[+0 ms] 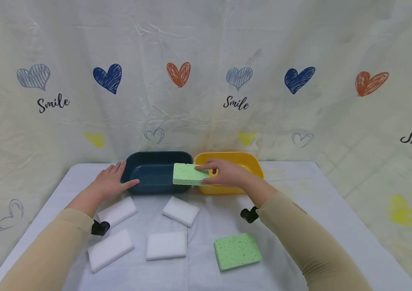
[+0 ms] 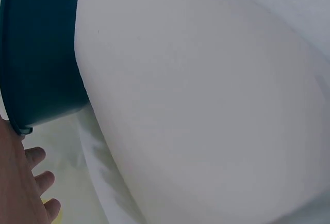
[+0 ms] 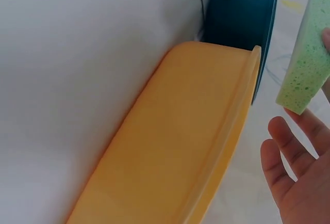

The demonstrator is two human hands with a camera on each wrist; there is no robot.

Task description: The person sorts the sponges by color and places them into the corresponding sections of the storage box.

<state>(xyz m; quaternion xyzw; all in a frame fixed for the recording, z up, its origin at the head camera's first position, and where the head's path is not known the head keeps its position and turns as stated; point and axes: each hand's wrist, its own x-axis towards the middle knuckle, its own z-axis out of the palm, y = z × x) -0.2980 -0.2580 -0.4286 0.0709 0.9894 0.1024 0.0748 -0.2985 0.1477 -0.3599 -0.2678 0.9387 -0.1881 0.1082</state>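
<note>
In the head view my right hand (image 1: 227, 173) pinches a light green sponge (image 1: 185, 173) between thumb and fingers. The sponge is held over the line where a dark blue basin (image 1: 144, 190) and a yellow basin (image 1: 258, 165) stand side by side, its left end overlapping the blue one. From the right wrist, the sponge (image 3: 304, 64) shows above the rims, with the other fingers spread below it. My left hand (image 1: 109, 182) rests at the blue basin's left end, fingers extended along the rim and thumb over its front edge.
Several white sponges (image 1: 166, 245) lie on the white-covered table at the left and middle. A second green sponge (image 1: 237, 251) lies at the front right. Behind the basins hangs a pale cloth (image 1: 206, 121) printed with hearts.
</note>
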